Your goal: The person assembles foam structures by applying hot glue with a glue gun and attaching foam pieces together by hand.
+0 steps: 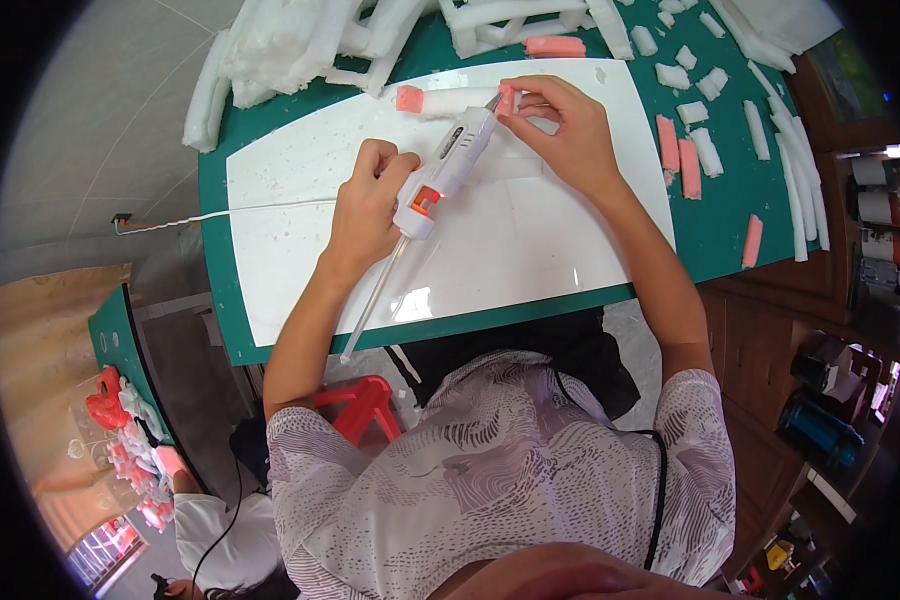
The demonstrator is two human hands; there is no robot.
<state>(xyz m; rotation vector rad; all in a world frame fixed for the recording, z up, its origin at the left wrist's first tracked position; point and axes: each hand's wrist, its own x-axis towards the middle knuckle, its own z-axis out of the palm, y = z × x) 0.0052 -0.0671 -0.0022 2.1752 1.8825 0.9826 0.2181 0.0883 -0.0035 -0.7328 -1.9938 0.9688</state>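
From my remote seat, I'd steady the hot-glue gun (455, 160) with the left hand (372, 195), fingers curled round its grip; the right hand (562, 125) pinches a pink foam piece (507, 97) near twelve o'clock, best kept clear of the nozzle (493, 102).

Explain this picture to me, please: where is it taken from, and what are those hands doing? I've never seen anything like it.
There is no machine arm here, just a person's two bare hands. The one picture comes from a wide camera worn on the head, looking down, so edges bend and the person's shirt shows below. The left hand holds a white glue gun; the right hand pinches a pink piece at its tip. Beneath is a white board on a green table, with white foam around it.
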